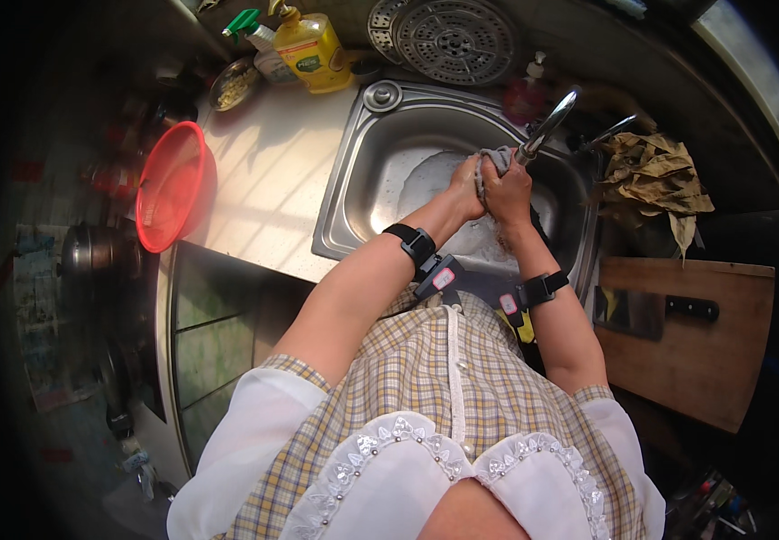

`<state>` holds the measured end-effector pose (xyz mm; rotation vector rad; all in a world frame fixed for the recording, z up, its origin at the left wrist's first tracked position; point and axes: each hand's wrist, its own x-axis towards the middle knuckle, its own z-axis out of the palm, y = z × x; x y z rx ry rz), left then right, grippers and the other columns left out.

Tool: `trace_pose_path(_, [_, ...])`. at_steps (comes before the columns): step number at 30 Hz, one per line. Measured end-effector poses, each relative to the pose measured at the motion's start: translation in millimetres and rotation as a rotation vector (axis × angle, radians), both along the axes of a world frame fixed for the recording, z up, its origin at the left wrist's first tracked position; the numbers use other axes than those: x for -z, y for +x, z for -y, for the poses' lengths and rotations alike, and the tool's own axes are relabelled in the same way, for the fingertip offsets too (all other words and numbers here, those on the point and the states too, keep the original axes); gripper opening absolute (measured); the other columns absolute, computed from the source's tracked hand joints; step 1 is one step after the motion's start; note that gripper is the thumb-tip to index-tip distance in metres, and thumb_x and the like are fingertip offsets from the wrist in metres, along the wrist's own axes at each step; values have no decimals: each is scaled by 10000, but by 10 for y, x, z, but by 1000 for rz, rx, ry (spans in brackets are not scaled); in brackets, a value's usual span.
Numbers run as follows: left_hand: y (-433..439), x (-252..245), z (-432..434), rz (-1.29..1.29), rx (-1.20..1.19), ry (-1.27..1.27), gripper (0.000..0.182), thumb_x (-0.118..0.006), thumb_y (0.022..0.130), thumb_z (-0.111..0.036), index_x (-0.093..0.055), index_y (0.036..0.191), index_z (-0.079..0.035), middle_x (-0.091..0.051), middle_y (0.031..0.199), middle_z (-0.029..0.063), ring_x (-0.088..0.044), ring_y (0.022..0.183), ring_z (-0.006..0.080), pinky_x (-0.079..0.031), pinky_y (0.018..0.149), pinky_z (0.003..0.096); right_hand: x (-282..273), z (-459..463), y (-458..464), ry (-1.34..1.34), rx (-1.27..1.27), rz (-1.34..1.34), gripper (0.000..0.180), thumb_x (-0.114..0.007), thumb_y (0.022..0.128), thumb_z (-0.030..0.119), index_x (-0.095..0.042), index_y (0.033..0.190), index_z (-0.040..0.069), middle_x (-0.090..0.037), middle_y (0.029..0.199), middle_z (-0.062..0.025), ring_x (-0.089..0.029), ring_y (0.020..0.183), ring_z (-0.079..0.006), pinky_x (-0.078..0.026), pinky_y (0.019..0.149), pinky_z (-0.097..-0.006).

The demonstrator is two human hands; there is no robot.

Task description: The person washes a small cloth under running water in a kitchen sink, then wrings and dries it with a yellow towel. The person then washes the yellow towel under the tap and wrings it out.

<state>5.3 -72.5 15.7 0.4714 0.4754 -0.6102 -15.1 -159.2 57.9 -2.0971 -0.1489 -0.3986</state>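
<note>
Both of my hands grip a bunched grey cloth [495,160] over the stainless steel sink [370,172]. My left hand [466,183] is closed on the cloth's left side, while my right hand [508,190] wraps around it from the right. The spout of the chrome faucet [551,121] ends right beside my right hand. Under my hands, whitish, sudsy-looking water [430,181] covers part of the basin floor. Something dark lies in the basin behind my right wrist, mostly hidden. Each forearm wears a black strap with a device.
On the left counter stand a red plastic colander [172,189], a bowl of pale pieces [235,86], a yellow pump bottle [314,50] and a green-topped spray bottle [264,47]. Steamer racks [456,42] lean behind the sink. Rightward are dried leaves [656,172] and a cleaver [632,312] on a wooden cutting board [693,368].
</note>
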Motion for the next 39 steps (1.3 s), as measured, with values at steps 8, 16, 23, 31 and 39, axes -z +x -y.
trace_pose_path(8, [-19,-626,22,8,68,-10,362,-426,939,-391,-591,1021,-79,-640,1004,68,-600,969,230,-441,909,429,294,385,188,1220,-108,-593,337,-577,923,282,-510,1170,62,-585,1109,-64,-562,1019,-155,-462,861,-304])
trace_pose_path(16, [209,31,-118,-109,-30,182,317,-465,935,-384,-551,979,-82,-611,915,67,-601,851,223,-484,811,359,-213,-82,-260,402,-40,-60,302,-672,845,294,-554,764,28,-558,720,-97,-520,675,-170,-436,654,-303])
trace_pose_path(23, [23,-27,-30,-17,-110,-45,334,-421,948,-398,-582,1055,-126,-649,973,31,-622,889,197,-501,806,384,-171,-168,-72,33,134,113,283,-685,801,248,-521,745,24,-592,717,-145,-569,647,-324,-453,597,-404])
trace_pose_path(31, [-60,-14,-28,200,9,-126,340,-388,952,-409,-583,1037,-144,-636,999,2,-608,895,179,-485,819,336,-236,-194,-203,143,7,79,273,-684,787,233,-494,730,46,-575,705,-141,-579,673,-349,-456,610,-411])
trace_pose_path(39, [-137,-272,7,83,65,86,371,-346,958,-384,-587,1036,-113,-638,1006,31,-609,890,194,-477,820,344,121,162,291,133,144,-65,225,-632,849,274,-568,798,65,-613,749,-108,-590,656,-327,-457,602,-416])
